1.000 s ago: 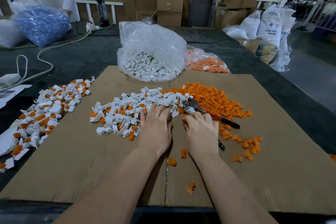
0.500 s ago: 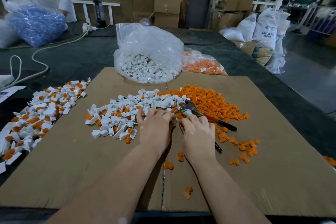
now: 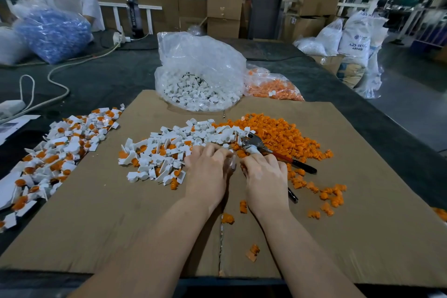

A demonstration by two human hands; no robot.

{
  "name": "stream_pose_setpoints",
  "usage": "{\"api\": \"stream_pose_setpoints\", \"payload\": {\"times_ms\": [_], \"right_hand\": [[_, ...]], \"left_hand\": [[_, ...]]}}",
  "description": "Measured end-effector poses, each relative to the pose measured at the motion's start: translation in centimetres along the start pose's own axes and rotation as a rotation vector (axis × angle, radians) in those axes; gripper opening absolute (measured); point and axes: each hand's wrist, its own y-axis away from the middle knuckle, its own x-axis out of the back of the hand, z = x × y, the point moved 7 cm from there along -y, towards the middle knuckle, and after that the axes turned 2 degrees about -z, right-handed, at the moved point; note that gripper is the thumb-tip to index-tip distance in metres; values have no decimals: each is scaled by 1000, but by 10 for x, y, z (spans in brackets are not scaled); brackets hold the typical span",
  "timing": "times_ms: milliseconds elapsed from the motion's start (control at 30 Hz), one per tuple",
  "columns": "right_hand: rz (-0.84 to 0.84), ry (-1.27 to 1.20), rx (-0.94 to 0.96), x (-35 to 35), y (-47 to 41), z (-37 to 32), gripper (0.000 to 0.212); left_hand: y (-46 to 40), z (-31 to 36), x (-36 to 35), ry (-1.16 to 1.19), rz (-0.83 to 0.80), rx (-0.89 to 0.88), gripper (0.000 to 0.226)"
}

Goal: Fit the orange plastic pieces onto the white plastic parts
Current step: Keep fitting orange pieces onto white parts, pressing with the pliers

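Working close together at the middle of the flat brown cardboard sheet (image 3: 362, 201), the left hand (image 3: 208, 172) and right hand (image 3: 263, 174) have drawn their fingertips nearer over the last second, and now all but meet above the seam. Both sets of fingers are curled down and inward; something small and pale seems pinched between them, but the blur there hides whether each hand holds a piece, so the grip cannot be told for certain. That closing-in reads as one orange piece being pressed into one white part.

Just beyond the right knuckles lie metal pliers with a red-and-black handle (image 3: 271, 152), untouched. Left of the hands sits the loose heap of white plastic parts (image 3: 169, 143), some already carrying orange; right of them spreads the pile of small orange plastic pieces (image 3: 285, 135). Off the cardboard's left edge lies a long drift of fitted white-and-orange assemblies (image 3: 63, 150), apparently the finished stock.

Farther back stand a clear bag of white parts (image 3: 200, 75) and a clear bag of orange pieces (image 3: 273, 86), so much work appears to remain.
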Motion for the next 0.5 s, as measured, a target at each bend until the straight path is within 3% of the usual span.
{"api": "stream_pose_setpoints", "payload": {"times_ms": [133, 267, 500], "right_hand": [[99, -37, 42, 7, 1, -2, 25], [148, -53, 79, 10, 4, -4, 26], [181, -93, 109, 14, 4, -6, 25]], "left_hand": [[6, 4, 4, 207, -1, -36, 27], [8, 2, 2, 225, -54, -26, 47], [6, -2, 4, 330, -87, 10, 20]]}}
